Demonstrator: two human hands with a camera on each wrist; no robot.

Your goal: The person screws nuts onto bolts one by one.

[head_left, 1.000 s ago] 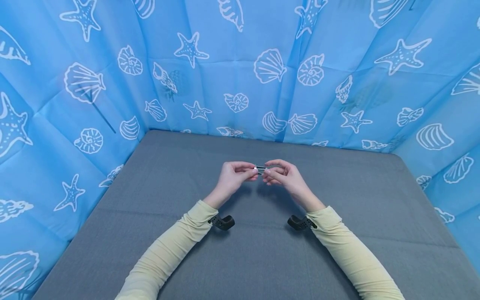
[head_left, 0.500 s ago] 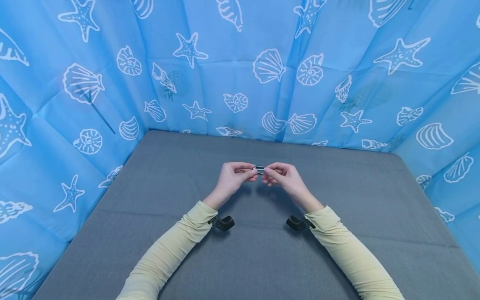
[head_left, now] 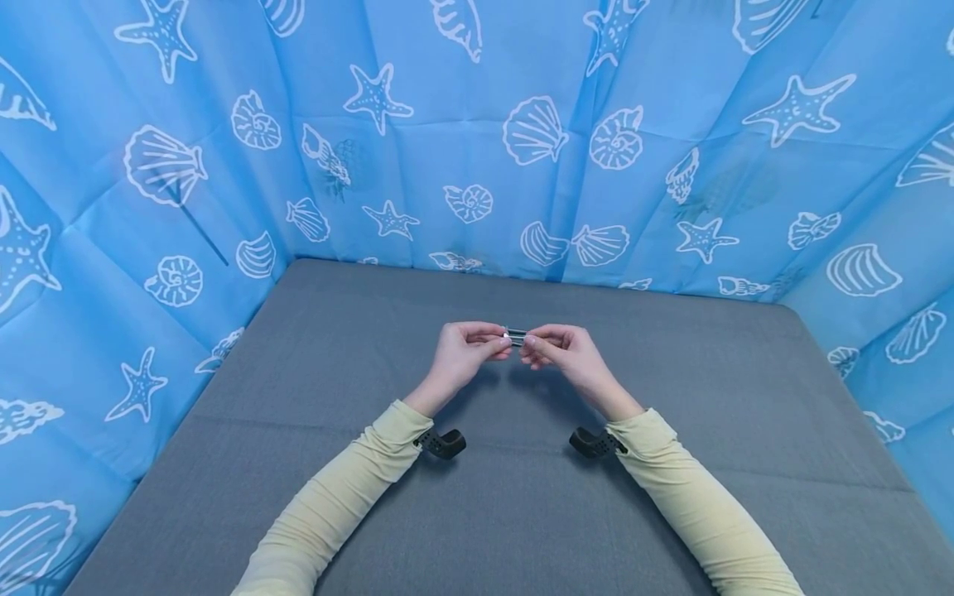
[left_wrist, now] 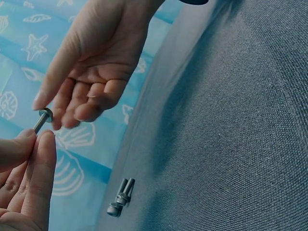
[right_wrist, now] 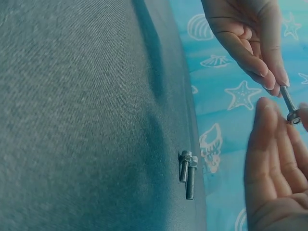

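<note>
In the head view my left hand (head_left: 464, 352) and right hand (head_left: 570, 356) meet above the middle of the table. My left thumb and forefinger pinch one end of a metal bolt (right_wrist: 288, 98), its shaft running toward my right hand. At its other end sits a small nut (left_wrist: 46, 114), held by the right thumb and fingers. The bolt's far end is hidden in the left fingertips. Two more metal bolts (right_wrist: 187, 173) lie side by side on the table below the hands; collars or nuts show at their ends.
A grey cloth-covered table (head_left: 477, 513) spreads under both arms. Blue curtains (head_left: 477, 141) printed with white shells and starfish hang behind it and at both sides. Black wrist mounts (head_left: 445, 444) jut inward from the sleeves.
One second ago my right forefinger was lifted away from the bolt; it has since come down onto it beside the thumb. My left hand has kept its grip and barely moved.
</note>
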